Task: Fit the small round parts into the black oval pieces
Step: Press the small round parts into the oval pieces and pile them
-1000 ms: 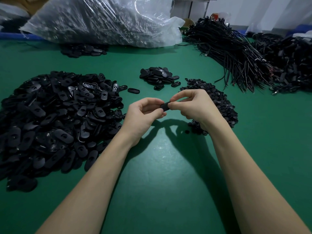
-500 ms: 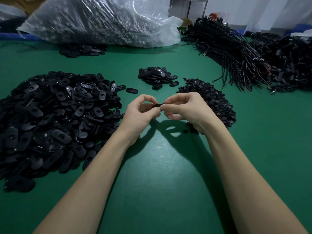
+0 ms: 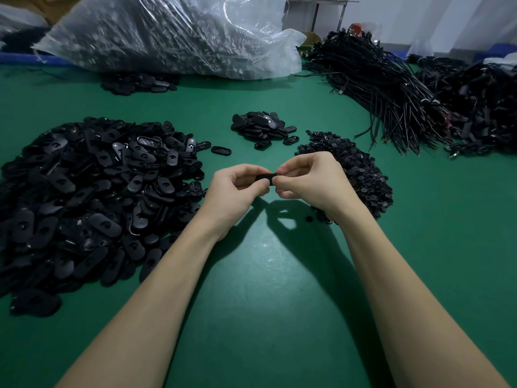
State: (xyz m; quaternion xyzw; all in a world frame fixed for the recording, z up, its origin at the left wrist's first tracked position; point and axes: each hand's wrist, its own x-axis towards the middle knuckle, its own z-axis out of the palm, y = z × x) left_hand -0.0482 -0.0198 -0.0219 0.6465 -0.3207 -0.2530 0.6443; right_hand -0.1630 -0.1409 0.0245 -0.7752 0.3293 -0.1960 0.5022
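Note:
Above the middle of the green table, my left hand (image 3: 232, 189) and my right hand (image 3: 310, 180) meet and pinch one black oval piece (image 3: 264, 178) between their fingertips. Only a thin edge of the piece shows; any small round part in it is hidden by my fingers. A big heap of black oval pieces (image 3: 92, 197) lies to the left. A heap of small round parts (image 3: 361, 169) lies behind my right hand. A smaller pile of oval pieces (image 3: 261, 127) sits further back.
A clear plastic sack (image 3: 173, 35) full of dark parts lies at the back. Bundles of black cords (image 3: 391, 88) fill the back right. One lone oval ring (image 3: 221, 150) lies by the big heap. A few more ovals (image 3: 137, 84) sit near the sack.
Both hands stayed together on the oval piece, lowering slightly; the piece turned so that it now shows edge-on between the fingertips.

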